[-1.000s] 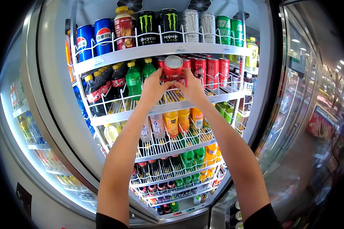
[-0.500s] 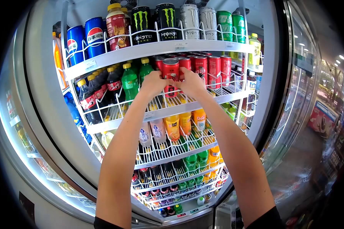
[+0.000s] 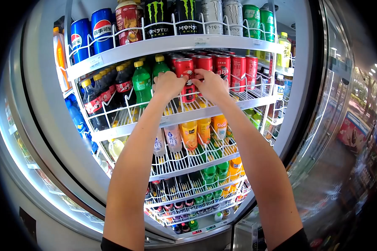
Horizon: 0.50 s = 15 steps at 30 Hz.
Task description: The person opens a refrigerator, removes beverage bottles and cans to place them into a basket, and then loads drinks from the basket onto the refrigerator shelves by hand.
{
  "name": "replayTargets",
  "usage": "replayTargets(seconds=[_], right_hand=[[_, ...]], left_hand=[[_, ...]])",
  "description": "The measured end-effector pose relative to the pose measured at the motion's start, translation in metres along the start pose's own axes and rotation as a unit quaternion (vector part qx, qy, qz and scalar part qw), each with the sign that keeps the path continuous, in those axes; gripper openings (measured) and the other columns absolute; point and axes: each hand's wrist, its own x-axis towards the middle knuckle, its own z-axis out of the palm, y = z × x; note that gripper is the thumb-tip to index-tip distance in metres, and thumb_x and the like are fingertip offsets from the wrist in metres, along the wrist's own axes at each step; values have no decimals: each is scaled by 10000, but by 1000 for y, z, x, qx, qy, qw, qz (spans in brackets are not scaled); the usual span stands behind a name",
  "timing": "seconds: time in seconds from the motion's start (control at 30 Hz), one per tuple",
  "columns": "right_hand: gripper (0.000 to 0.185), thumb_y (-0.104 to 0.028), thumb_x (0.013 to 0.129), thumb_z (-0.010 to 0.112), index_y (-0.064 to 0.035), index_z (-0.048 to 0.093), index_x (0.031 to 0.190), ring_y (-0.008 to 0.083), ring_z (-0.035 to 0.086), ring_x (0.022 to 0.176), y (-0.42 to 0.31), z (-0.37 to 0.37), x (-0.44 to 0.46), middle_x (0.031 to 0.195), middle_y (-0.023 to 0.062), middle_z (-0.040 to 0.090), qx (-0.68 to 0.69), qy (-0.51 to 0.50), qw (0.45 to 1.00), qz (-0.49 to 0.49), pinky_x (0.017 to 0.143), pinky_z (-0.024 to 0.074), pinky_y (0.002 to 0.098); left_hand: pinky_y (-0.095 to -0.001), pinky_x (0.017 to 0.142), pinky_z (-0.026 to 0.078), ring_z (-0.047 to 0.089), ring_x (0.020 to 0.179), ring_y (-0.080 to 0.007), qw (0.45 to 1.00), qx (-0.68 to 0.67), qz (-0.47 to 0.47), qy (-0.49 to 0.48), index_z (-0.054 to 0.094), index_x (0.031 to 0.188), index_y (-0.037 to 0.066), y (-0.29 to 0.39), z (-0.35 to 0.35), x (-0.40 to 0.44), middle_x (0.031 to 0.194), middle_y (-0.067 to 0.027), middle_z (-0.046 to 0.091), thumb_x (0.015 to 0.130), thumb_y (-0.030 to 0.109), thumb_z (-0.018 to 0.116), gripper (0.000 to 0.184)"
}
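A red can [image 3: 185, 77] stands upright at the front of the second shelf, before rows of similar cans. At its left side is my left hand [image 3: 168, 85], fingers curled and partly hidden next to the green bottles [image 3: 142, 83], thumb against the can. From the right, my right hand [image 3: 211, 85] has bent fingertips on the can's edge, close to the neighbouring red can [image 3: 204, 63]. Both hands pinch the can between them. A white wire rail [image 3: 125, 115] runs along this shelf's front.
Above is a shelf edge [image 3: 171, 44] with blue cans [image 3: 101, 31] and black cans [image 3: 156, 21]. Dark cola bottles [image 3: 92, 100] stand left. Orange drinks [image 3: 189, 134] fill part of the shelf below. A glass door [image 3: 322, 121] is at right.
The red can, tipped and raised between my hands earlier, has come down and stands upright on the shelf. My fingers have shifted around its sides. The camera view has moved slightly.
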Motion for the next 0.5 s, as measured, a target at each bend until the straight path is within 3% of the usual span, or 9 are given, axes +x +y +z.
replayTargets(seconds=[0.13,0.2,0.23,0.3,0.33,0.37,0.43,0.5], right_hand=[[425,-348,911,619,-159,605,1291,258,672,1041,7,3,0,1144,25,713,-8,0,999,-32,908,491,452],[410,-347,913,611,-152,614,1275,257,671,1040,6,2,-3,1145,27,712,0,1,999,-37,903,492,453],[381,-339,915,610,-140,625,1239,257,672,1033,5,2,-5,1128,32,715,13,14,999,-29,890,494,455],[353,-331,916,610,-128,637,1203,256,673,1027,2,2,-11,1110,37,718,26,27,999,-22,877,496,457],[322,-315,917,611,-120,637,1173,254,676,1008,2,4,-13,1070,40,722,45,53,997,-18,873,490,465],[293,-298,917,613,-113,638,1142,252,679,989,2,6,-14,1030,43,726,62,81,995,-14,869,484,473],[246,-252,907,622,-112,633,1108,282,663,985,7,17,-22,1010,74,705,82,104,991,-26,894,466,452],[241,-216,889,632,-115,632,1107,323,633,995,3,24,-37,1040,109,673,48,267,959,-86,925,444,432]], left_hand=[[-477,819,513,672,854,-401,1000,6,19,-18,715,788,-24,-5,10,4,813,-230,695,888,481,610,525],[-487,812,522,657,858,-436,984,100,116,95,697,833,-59,-6,11,-6,917,-275,676,918,428,586,506],[-487,812,522,657,858,-436,984,100,116,96,697,833,-59,-6,12,-14,917,-275,676,918,428,586,506],[-478,824,531,641,912,-453,984,69,115,118,667,964,-100,12,-8,-47,1028,-307,644,934,395,570,506],[-458,856,532,627,1003,-445,993,36,99,57,588,1152,-136,20,-23,-61,1134,-327,606,944,349,562,528],[-458,856,532,627,1003,-445,993,35,101,59,588,1152,-136,19,-23,-68,1134,-327,606,944,349,562,528],[-453,908,517,599,1089,-442,970,14,206,129,533,1236,-141,10,-21,-83,1183,-336,581,950,319,556,542],[-443,948,502,573,1144,-441,973,6,204,109,491,1297,-131,8,-37,-106,1249,-339,542,955,302,546,555]])
